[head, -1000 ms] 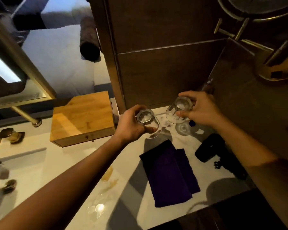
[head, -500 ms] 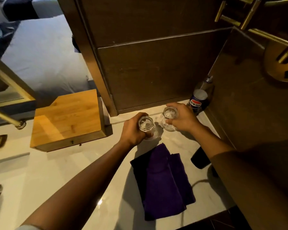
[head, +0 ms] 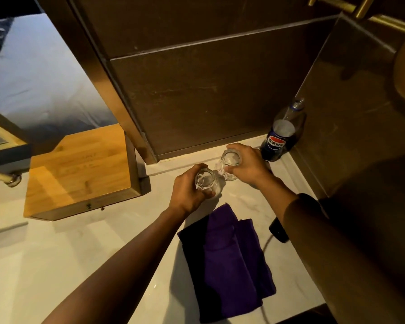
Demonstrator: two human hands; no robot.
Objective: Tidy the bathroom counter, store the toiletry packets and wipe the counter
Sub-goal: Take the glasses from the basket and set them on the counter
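Note:
Two clear drinking glasses stand upside down on the white marble counter (head: 84,249) near the back wall. My left hand (head: 187,195) grips the nearer glass (head: 205,181). My right hand (head: 248,164) holds the farther glass (head: 229,166), close to the corner. The two glasses sit side by side, almost touching. A folded purple cloth (head: 229,260) lies flat on the counter just in front of my hands. No toiletry packets show in view.
A bamboo box (head: 80,171) with a small latch sits at the left. A cola bottle (head: 281,134) stands in the back right corner. A black appliance (head: 277,230) with a cord lies at the right edge, partly behind my right arm. Dark walls close the back and right.
Both hands have lowered the glasses from mid-air down onto the counter by the back wall. The view has tilted down and to the right.

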